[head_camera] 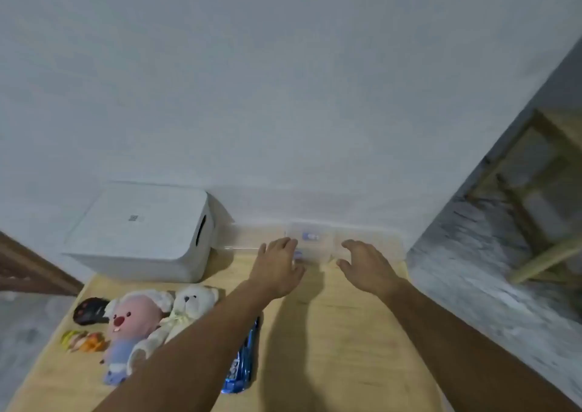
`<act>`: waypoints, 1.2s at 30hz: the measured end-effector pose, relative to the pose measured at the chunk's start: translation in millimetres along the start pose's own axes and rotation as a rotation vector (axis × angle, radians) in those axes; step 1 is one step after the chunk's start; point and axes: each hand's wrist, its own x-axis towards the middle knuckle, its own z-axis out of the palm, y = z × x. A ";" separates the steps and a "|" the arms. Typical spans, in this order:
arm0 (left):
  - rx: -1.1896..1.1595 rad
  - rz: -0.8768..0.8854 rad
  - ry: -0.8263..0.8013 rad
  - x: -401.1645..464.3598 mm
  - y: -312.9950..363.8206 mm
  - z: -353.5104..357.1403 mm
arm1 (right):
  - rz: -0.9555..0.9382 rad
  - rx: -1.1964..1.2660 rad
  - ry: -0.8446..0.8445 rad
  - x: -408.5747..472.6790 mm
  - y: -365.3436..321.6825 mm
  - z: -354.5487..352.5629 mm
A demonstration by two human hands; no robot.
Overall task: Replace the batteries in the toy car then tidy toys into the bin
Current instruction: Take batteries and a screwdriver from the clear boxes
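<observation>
My left hand (277,265) and right hand (367,262), fingers spread and loose, reach either side of a blurry clear box (311,244) by the wall; my left arm hides part of the blue battery pack (242,361) on the table (340,348).

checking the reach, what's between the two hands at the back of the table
In the head view, a small clear plastic container with a blue item inside sits between the left hand and the right hand, against the wall.

A clear plastic bin (315,244) stood at the table's (346,333) far edge against the wall. Plush toys (151,320) lay near the left edge; a blue battery pack (242,364) lay beside them.
</observation>
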 end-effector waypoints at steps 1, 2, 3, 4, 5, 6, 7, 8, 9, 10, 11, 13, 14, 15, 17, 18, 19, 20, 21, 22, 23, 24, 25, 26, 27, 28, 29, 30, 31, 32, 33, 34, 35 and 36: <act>-0.011 0.010 -0.004 4.4 -0.5 3.0 | 0.025 0.010 -0.006 2.8 0.4 2.2; -0.021 0.026 0.005 9.1 -1.4 7.2 | 0.049 0.024 -0.002 6.4 1.8 4.7; -0.026 0.038 -0.001 11.7 -0.3 13.7 | 0.078 0.029 0.002 8.3 5.0 9.2; -0.050 0.052 -0.020 12.7 3.1 18.9 | 0.102 0.031 0.017 7.7 6.5 11.1; -0.087 0.057 -0.042 15.3 6.7 25.4 | 0.123 0.037 0.051 10.6 10.6 13.9; -0.134 0.062 -0.064 17.6 10.9 31.7 | 0.138 0.047 0.088 12.2 15.0 16.0; -0.193 0.053 -0.088 20.4 15.5 37.0 | 0.160 0.059 0.119 15.3 20.5 17.8; -0.250 0.036 -0.111 24.0 19.8 42.0 | 0.195 0.074 0.126 16.5 23.7 15.8; -0.330 0.002 -0.147 26.8 25.1 47.0 | 0.247 0.092 0.123 17.6 27.5 15.5; -0.419 -0.043 -0.180 29.8 30.7 50.1 | 0.306 0.117 0.124 18.5 30.5 14.5; -0.509 -0.102 -0.226 33.7 36.5 53.3 | 0.368 0.147 0.135 20.7 33.7 14.0; -0.731 -0.217 -0.320 40.8 49.0 58.2 | 0.460 0.223 0.157 24.4 37.4 12.1; -0.896 -0.301 -0.347 44.6 54.2 60.6 | 0.520 0.311 0.163 25.9 38.6 10.6; -1.087 -0.419 -0.378 47.2 59.6 59.5 | 0.610 0.488 0.176 28.3 41.5 10.3; -1.423 -0.639 -0.417 53.3 68.8 58.2 | 0.848 1.016 0.130 30.9 45.4 7.9; -1.545 -0.712 -0.429 56.4 71.8 60.1 | 0.936 1.227 0.079 31.0 45.7 6.3; -1.636 -0.755 -0.440 59.0 74.9 62.2 | 0.980 1.400 0.047 32.2 48.7 7.3; -1.707 -0.780 -0.439 61.7 77.4 64.6 | 1.014 1.509 0.037 33.8 51.1 8.1; -1.742 -0.805 -0.434 64.7 79.7 67.0 | 1.016 1.577 0.035 36.6 54.3 9.9; -1.774 -0.829 -0.420 67.5 82.2 69.6 | 1.014 1.618 0.037 38.9 58.3 12.3; -1.795 -0.851 -0.404 70.0 84.7 70.9 | 1.011 1.665 0.065 41.5 61.9 14.1; -1.820 -0.871 -0.386 72.2 87.2 72.8 | 1.019 1.683 0.087 42.6 64.6 14.7; -1.838 -0.885 -0.375 73.9 89.8 73.2 | 1.027 1.683 0.109 43.8 66.9 14.6; -1.869 -0.889 -0.365 75.5 92.9 73.7 | 1.032 1.668 0.106 44.9 69.1 13.6; -1.900 -0.893 -0.357 76.9 95.6 74.5 | 1.027 1.676 0.113 46.1 72.3 13.9; -1.940 -0.893 -0.348 78.2 98.8 76.0 | 1.027 1.718 0.134 47.6 74.9 13.4; -1.975 -0.894 -0.342 79.6 101.6 77.1 | 1.046 1.755 0.156 48.6 77.1 12.4; -2.003 -0.902 -0.334 81.1 104.3 77.9 | 1.077 1.759 0.176 50.1 79.5 11.9; -2.016 -0.918 -0.322 83.0 106.3 77.7 | 1.094 1.754 0.188 50.9 80.1 11.2; -2.022 -0.936 -0.305 84.9 107.6 77.8 | 1.100 1.737 0.179 51.0 81.2 11.3; -2.026 -0.948 -0.286 86.6 107.9 78.0 | 1.092 1.746 0.166 51.2 82.0 11.7; -2.048 -0.948 -0.267 88.0 108.0 78.1 | 1.079 1.749 0.143 51.2 83.5 13.0; -2.077 -0.945 -0.252 89.2 107.9 78.3 | 1.072 1.752 0.122 51.4 85.1 14.4; -2.114 -0.946 -0.243 90.7 107.9 79.4 | 1.069 1.742 0.111 51.5 87.1 16.0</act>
